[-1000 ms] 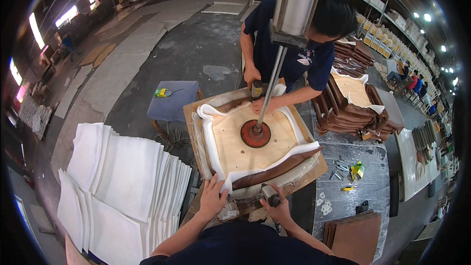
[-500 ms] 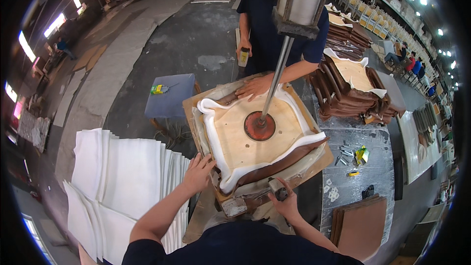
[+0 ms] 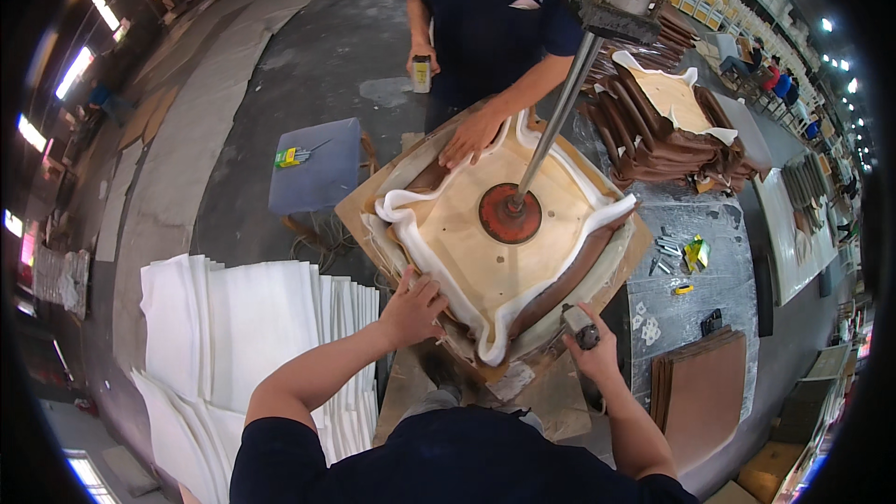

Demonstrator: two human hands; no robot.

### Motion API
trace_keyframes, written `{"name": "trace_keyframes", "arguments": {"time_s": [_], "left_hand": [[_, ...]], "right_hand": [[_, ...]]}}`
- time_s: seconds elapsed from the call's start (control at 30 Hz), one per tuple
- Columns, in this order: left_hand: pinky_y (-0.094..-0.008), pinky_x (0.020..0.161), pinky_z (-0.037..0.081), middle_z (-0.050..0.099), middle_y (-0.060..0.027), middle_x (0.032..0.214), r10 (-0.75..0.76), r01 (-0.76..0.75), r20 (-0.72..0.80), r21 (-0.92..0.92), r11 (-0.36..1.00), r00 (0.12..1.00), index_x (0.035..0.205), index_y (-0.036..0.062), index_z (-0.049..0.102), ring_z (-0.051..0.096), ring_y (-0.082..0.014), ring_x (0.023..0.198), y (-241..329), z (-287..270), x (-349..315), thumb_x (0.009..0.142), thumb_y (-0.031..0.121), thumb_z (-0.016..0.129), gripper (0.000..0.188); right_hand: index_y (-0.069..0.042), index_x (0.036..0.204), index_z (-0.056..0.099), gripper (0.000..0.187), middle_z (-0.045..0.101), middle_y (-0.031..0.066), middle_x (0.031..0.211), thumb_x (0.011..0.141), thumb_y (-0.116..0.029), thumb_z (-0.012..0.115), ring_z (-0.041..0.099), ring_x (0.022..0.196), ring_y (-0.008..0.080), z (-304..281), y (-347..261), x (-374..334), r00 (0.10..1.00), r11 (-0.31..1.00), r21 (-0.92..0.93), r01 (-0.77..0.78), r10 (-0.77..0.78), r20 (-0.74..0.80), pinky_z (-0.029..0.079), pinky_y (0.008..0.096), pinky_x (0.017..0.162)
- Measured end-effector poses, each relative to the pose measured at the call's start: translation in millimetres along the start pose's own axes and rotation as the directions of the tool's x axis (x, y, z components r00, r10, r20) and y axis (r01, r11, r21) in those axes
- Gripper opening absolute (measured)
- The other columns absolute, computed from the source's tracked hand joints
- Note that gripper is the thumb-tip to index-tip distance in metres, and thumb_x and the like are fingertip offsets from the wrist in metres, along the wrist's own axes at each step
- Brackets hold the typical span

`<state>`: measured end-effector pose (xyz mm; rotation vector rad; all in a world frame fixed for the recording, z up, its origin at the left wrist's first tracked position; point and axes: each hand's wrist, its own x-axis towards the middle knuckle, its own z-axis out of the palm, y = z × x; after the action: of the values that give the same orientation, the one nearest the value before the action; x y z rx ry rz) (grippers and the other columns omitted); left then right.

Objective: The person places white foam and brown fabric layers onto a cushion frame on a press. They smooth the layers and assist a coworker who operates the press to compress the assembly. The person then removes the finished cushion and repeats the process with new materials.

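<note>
A seat panel (image 3: 448, 238) of pale wood lies on a square board, with white padding (image 3: 425, 266) and a brown cover (image 3: 579, 266) folded up around its edges. A red round press foot (image 3: 510, 214) on a metal rod bears down on its middle. My left hand (image 3: 415, 308) rests on the near left edge, fingers apart and slightly bent. At the near right edge, my right hand (image 3: 597, 350) grips a staple gun (image 3: 580, 327). Across from me, a co-worker's hand (image 3: 471, 135) lies on the far edge; their other hand holds a similar staple gun (image 3: 421, 73).
White padding sheets (image 3: 252, 317) are stacked at left. A blue-grey stool (image 3: 315, 168) bears a small box. On the right stand a stack of brown-covered seats (image 3: 644, 131), a table (image 3: 691, 299) with loose staple strips (image 3: 667, 250), and a pile of brown panels (image 3: 705, 392).
The board and seat panel have turned counterclockwise, a corner now pointing toward me. My left hand has moved right along with the edge. My right hand has raised the staple gun toward the near right side.
</note>
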<state>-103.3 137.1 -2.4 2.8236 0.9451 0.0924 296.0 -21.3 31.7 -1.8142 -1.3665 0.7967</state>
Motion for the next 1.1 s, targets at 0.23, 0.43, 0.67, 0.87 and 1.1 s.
{"name": "trace_keyframes", "arguments": {"time_s": [0.23,0.43,0.67,0.87,1.1], "left_hand": [[-0.0712,0.13,0.025,0.059,-0.0129,0.124,0.036,-0.044,-0.065,-0.128,0.991,0.997,0.121,0.0124,0.067,0.054,-0.037,0.135,37,15,21,0.076,0.056,0.093,0.068],[-0.0614,0.117,0.037,0.06,-0.0141,0.12,0.047,-0.072,-0.151,-0.162,0.984,0.987,0.12,0.0111,0.067,0.057,-0.0378,0.124,60,18,30,0.079,0.054,0.091,0.063],[-0.0526,0.107,0.042,0.058,-0.0134,0.117,0.036,-0.08,-0.2,-0.215,0.973,0.979,0.115,0.0113,0.065,0.056,-0.0362,0.115,88,25,43,0.079,0.051,0.092,0.06],[-0.0532,0.11,0.042,0.058,-0.0123,0.122,0.062,-0.113,-0.181,-0.291,0.95,0.981,0.124,0.0122,0.065,0.056,-0.0351,0.123,86,25,42,0.083,0.034,0.09,0.054],[-0.0578,0.127,0.035,0.057,-0.0126,0.136,0.035,-0.095,-0.197,-0.305,0.948,0.98,0.143,0.0114,0.063,0.053,-0.0368,0.137,87,31,27,0.087,0.022,0.083,0.06]], "right_hand": [[-0.01,0.154,0.065,0.074,0.078,0.022,0.133,0.085,-0.005,0.091,0.078,0.122,0.0303,-25,7,16,0.983,0.985,0.028,-0.17,0.171,-0.072,0.059,0.0403,0.106],[-0.006,0.161,0.056,0.075,0.073,0.0017,0.104,0.092,0.003,0.082,0.065,0.079,0.0094,-24,-15,-12,0.986,0.985,0.142,-0.1,0.117,-0.116,0.056,0.0284,0.07],[-0.005,0.159,0.059,0.077,0.077,0.0049,0.115,0.087,0.002,0.086,0.069,0.097,0.0112,-5,-68,-77,0.972,0.937,0.275,-0.217,0.18,0.153,0.059,0.031,0.087],[-0.014,0.158,0.064,0.077,0.078,0.0147,0.138,0.087,-0.011,0.094,0.074,0.127,0.0229,33,-66,-95,0.956,0.965,0.147,-0.219,0.181,0.232,0.056,0.0388,0.111],[-0.008,0.159,0.061,0.079,0.076,0.0146,0.139,0.087,-0.006,0.093,0.07,0.127,0.0181,51,-54,-93,0.968,0.966,0.151,-0.208,0.181,0.175,0.054,0.0361,0.111]]}}
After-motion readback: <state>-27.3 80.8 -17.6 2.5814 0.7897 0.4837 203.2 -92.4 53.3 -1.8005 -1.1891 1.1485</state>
